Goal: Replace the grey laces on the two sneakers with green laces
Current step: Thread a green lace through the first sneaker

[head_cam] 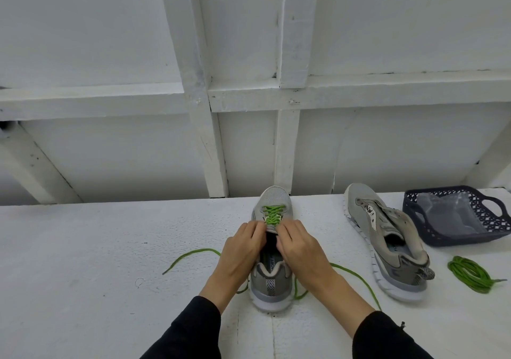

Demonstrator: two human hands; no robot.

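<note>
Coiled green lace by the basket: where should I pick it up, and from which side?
Pinch the coiled green lace across the bundled strands in the middle of the coil, coming straight down from above. It lies flat on the table, clear of the unlaced sneaker; gripping the bundle probably keeps it together.

- Near sneaker: light grey toe, darker grey heel, white sole, a black-and-white chevron heel tab.
- Its lace: bright green.
- Far sneaker: same greys (chevron tab too).
- Coiled lace: green.
- Basket: dark navy, lattice-patterned walls.
- Table: white.
- Sleeves: black.
</note>
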